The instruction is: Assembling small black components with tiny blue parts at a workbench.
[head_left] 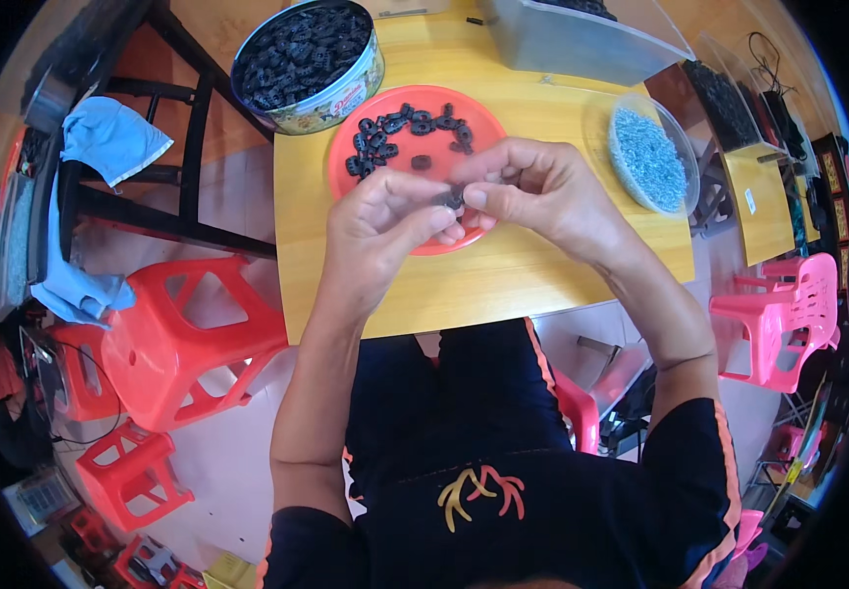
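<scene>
Over the front of a round red plate (346, 147), my two hands meet with their fingertips close together. Between them is a small black plastic part (452, 199), mostly covered by the fingers. My left hand (377, 228) pinches it from the left with thumb and forefinger. From the other side, my right hand (540, 192) grips it between thumb and bent fingers. Several similar black parts (385, 128) lie in an arc on the plate, and one lone black part (421, 162) rests near its middle.
A round tin (331, 103) full of black parts stands behind the plate. On the right is a clear bowl (688, 187) of small blue pieces. A translucent bin (582, 49) occupies the table's far side. Red stools (164, 339) stand left of the yellow table (542, 285).
</scene>
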Available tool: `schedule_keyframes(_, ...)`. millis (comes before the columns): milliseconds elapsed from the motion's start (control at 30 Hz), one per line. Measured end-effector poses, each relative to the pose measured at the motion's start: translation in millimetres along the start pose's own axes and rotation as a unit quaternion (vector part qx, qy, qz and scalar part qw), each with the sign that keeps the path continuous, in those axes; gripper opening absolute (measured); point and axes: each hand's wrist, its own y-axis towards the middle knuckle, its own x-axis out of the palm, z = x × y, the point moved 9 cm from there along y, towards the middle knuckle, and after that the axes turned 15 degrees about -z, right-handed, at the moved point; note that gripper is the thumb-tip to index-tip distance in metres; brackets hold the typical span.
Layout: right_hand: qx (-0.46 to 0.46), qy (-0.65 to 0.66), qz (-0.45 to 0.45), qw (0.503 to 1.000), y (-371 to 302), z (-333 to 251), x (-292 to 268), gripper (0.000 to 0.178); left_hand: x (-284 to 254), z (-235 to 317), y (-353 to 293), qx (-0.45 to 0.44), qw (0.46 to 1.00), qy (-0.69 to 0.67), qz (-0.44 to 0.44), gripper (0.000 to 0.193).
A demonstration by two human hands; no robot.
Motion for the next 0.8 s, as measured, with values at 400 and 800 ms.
schedule_keyframes(400,0.041,-0.014,-0.016,0.999,-3.5,3.2,1.9,0.012,3.9,0.7,-0.5,-0.003,1.0,-0.007,-0.01,0.013)
schedule_keyframes(800,0.092,-0.115,-0.023,0.989,-4.3,5.1,0.1,0.008,4.7,-8.0,-1.5,-0.04,0.999,0.018,-0.016,0.011)
